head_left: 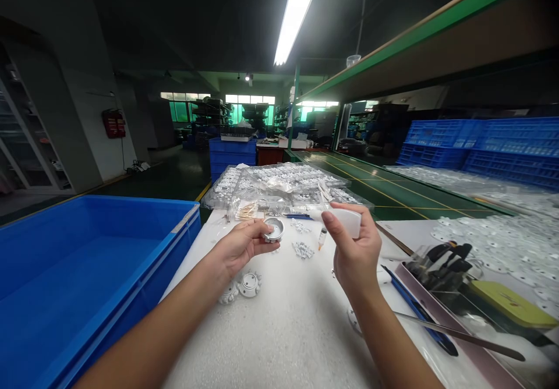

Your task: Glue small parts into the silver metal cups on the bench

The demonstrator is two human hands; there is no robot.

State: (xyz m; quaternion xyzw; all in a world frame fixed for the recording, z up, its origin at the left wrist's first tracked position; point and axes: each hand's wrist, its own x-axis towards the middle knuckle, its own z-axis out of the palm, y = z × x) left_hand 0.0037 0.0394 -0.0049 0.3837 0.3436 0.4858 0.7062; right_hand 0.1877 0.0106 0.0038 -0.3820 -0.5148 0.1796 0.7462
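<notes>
The left hand (238, 248) is raised above the white foam pad (288, 331), forearm entering from the lower left, palm turned inward. Its thumb and fingers are closed around a small round silver cap (273, 229), open side facing up, held clear of the pad. The right hand (353, 255) is raised to the right of the cap, forearm entering from the lower right, wrist bent back. Its fingers are wrapped around a white squeeze bottle (345, 221) lying roughly level, nozzle end towards the cap; whether the tip touches the cap cannot be determined. On the pad, below the cap, lie two white round moulded parts (244, 286); right of the cap lies a small vial with an orange tip (322, 238). Left of the pad stands a blue crate (87, 272). Beyond the cap are clear trays of white parts (279, 182). No legible label or writing appears on the bottle or cap.
</notes>
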